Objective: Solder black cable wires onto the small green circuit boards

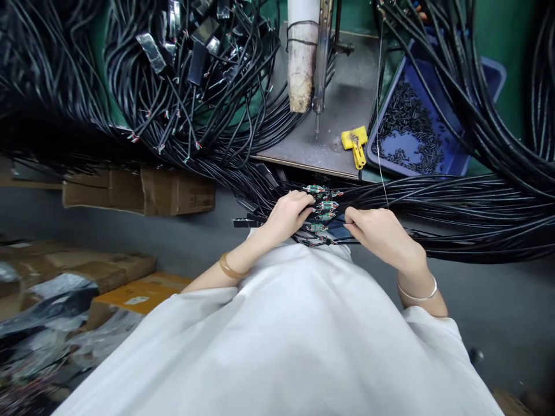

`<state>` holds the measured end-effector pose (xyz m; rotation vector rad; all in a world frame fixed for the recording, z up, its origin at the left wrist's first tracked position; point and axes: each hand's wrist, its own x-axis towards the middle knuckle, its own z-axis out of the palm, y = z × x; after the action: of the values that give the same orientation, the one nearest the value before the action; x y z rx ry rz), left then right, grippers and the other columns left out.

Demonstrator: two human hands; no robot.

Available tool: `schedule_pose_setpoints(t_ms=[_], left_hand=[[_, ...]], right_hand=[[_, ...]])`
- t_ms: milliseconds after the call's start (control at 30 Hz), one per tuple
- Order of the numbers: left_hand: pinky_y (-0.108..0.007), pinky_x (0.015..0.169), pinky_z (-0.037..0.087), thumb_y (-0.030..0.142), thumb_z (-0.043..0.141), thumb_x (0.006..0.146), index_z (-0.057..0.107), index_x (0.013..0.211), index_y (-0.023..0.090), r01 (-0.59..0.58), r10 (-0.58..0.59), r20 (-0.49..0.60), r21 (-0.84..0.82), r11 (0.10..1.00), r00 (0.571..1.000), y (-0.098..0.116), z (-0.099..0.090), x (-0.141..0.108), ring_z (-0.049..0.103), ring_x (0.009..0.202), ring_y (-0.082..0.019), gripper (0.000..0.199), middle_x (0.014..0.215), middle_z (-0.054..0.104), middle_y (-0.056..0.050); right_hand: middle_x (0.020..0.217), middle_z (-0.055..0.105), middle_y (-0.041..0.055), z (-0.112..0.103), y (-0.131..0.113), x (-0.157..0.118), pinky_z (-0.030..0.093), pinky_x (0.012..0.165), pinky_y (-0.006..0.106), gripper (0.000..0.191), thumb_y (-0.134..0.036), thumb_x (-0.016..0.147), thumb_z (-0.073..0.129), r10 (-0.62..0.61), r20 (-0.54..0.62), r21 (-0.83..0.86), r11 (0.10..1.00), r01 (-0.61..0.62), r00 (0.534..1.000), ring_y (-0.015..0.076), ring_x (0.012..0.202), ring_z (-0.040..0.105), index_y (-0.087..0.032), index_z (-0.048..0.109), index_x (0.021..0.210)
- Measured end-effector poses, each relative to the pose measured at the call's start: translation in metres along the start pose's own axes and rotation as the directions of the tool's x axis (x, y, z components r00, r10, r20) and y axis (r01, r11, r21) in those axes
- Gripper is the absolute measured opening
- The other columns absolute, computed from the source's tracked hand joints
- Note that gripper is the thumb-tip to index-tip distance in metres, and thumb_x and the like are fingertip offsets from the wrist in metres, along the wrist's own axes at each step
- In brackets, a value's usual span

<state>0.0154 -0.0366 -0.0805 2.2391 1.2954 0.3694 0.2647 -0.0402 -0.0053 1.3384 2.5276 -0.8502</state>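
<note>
Several small green circuit boards [327,205] with thin coloured wires lie in a column across the black cables, between my two hands. My left hand [288,215] is closed at the left side of the boards, its fingertips bent down among the cables; what it pinches is hidden. To the right of the boards, my right hand [377,231] has thumb and fingers pressed together on a thin black cable [342,240]. Long black cables [468,211] run off to the right behind that hand.
Beyond the hands, a yellow tool [356,145] lies on a grey board [342,124] under a soldering-iron-like rod [318,86]. A blue tray [462,164] holds small black pieces. Cable bundles [182,92] hang at left; cardboard boxes [177,192] stand below.
</note>
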Motion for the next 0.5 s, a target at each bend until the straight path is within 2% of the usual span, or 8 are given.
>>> schedule_pose_setpoints(t_ms=[33,100,200,267,367,433,500], left_hand=[[-0.037,0.080,0.051,0.018,0.057,0.093,0.065,0.095,0.015,-0.003,0.002,-0.038,-0.015,1.000,0.999,-0.001,0.001,-0.001,0.062,0.085,-0.022,0.008,0.090,0.070,-0.009],[-0.035,0.080,0.052,0.020,0.058,0.094,0.062,0.093,0.016,-0.011,-0.004,-0.151,-0.097,0.995,0.988,-0.001,-0.001,-0.006,0.062,0.086,-0.020,0.006,0.092,0.068,-0.008],[-0.030,0.078,0.055,0.022,0.063,0.092,0.059,0.097,0.017,-0.039,-0.065,-0.291,-0.338,0.940,0.954,0.000,-0.017,-0.011,0.063,0.085,-0.016,0.008,0.094,0.066,-0.006],[-0.027,0.077,0.057,0.023,0.066,0.091,0.058,0.098,0.017,-0.058,-0.111,-0.301,-0.501,0.864,0.947,0.002,-0.030,-0.013,0.065,0.083,-0.014,0.012,0.093,0.066,-0.005],[-0.025,0.075,0.058,0.021,0.070,0.088,0.060,0.096,0.017,-0.082,-0.124,-0.267,-0.644,0.760,0.956,0.005,-0.045,-0.012,0.067,0.077,-0.012,0.014,0.089,0.066,-0.002],[-0.023,0.071,0.059,0.020,0.071,0.088,0.062,0.098,0.018,-0.091,-0.121,-0.233,-0.730,0.677,0.965,0.006,-0.050,-0.010,0.067,0.074,-0.011,0.014,0.087,0.066,-0.001],[-0.021,0.068,0.059,0.020,0.069,0.089,0.063,0.104,0.019,-0.078,-0.118,-0.180,-0.807,0.586,0.977,0.006,-0.053,-0.008,0.069,0.075,-0.011,0.016,0.090,0.069,-0.002]], right_hand=[[0.079,0.070,0.0013,0.000,-0.002,-0.002,0.028,0.058,0.029,0.009,-0.023,0.100,0.050,-0.009,-0.040,0.059,0.998,0.012,0.999,0.0155,0.069,0.066,-0.019,0.055,0.093],[0.097,0.073,0.0014,-0.001,-0.007,-0.004,0.036,0.061,0.026,0.010,-0.026,0.101,0.050,-0.015,-0.197,0.216,0.975,0.058,0.980,0.0115,0.069,0.065,-0.020,0.055,0.095],[0.124,0.069,0.0023,-0.005,-0.018,-0.003,0.045,0.063,0.023,0.008,-0.028,0.102,0.050,0.077,-0.466,0.380,0.917,0.121,0.881,0.0053,0.062,0.061,-0.022,0.053,0.097],[0.129,0.068,0.0043,-0.009,-0.027,0.003,0.047,0.062,0.022,0.008,-0.027,0.101,0.051,0.117,-0.547,0.410,0.901,0.143,0.829,0.0042,0.059,0.060,-0.021,0.052,0.096],[0.122,0.070,0.0049,-0.012,-0.039,0.020,0.046,0.058,0.021,0.006,-0.027,0.100,0.051,0.101,-0.534,0.427,0.889,0.165,0.839,0.0050,0.059,0.062,-0.021,0.051,0.097],[0.100,0.073,0.0008,-0.011,-0.047,0.031,0.043,0.053,0.020,0.007,-0.027,0.099,0.053,0.118,-0.533,0.452,0.877,0.164,0.838,0.0050,0.055,0.060,-0.022,0.051,0.096],[0.077,0.066,-0.0045,-0.010,-0.055,0.038,0.040,0.049,0.019,0.009,-0.028,0.098,0.056,0.191,-0.573,0.498,0.854,0.152,0.797,0.0043,0.049,0.054,-0.022,0.052,0.092]])
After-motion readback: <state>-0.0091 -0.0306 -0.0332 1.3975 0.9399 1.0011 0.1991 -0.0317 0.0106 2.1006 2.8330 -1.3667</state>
